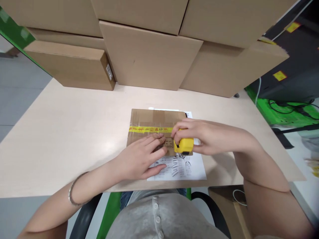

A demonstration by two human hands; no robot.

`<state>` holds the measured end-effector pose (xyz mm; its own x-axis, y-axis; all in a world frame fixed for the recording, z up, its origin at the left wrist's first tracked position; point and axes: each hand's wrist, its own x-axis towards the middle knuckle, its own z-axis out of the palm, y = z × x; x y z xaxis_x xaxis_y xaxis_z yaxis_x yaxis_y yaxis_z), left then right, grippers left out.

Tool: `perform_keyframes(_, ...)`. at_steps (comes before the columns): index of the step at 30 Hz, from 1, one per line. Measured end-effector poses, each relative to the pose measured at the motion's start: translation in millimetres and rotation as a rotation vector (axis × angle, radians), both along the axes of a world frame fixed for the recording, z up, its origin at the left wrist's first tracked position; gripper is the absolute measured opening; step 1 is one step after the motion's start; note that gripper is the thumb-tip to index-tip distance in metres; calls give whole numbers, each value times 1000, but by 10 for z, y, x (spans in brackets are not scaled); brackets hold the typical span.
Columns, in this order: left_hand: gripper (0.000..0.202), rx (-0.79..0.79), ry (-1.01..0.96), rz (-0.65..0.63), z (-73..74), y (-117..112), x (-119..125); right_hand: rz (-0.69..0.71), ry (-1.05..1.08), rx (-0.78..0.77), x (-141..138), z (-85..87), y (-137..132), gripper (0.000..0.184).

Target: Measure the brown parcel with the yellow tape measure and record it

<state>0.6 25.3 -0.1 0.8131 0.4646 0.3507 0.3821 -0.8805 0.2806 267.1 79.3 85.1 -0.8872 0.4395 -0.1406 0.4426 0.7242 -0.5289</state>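
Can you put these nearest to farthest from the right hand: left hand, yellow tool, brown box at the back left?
From the right hand:
1. Yellow tool, held in it
2. Left hand, to its left
3. Brown box, at the back left

Place: an office or packing room, it seems
Desk [62, 139]: pale, before you
Cartons [149, 56]: stacked at your twelve o'clock
Chair armrests [86, 214]: at your five and seven o'clock
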Motion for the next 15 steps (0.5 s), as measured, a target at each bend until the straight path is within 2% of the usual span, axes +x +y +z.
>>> perform_keyframes(3,40,41,47,-44,6,-1,-7,-4,25,10,-17,38,321,43)
perform_keyframes(6,49,59,101,-46,15,-17,27,-59,18,65,-29,56,726,39)
perform_keyframes(10,49,64,109,-44,-1,-21,60,-134,-40,130,-40,1,1209,35)
perform_keyframes(15,50,90,127,-43,-4,-1,51,-168,-112,94,-83,-143,1451,36)
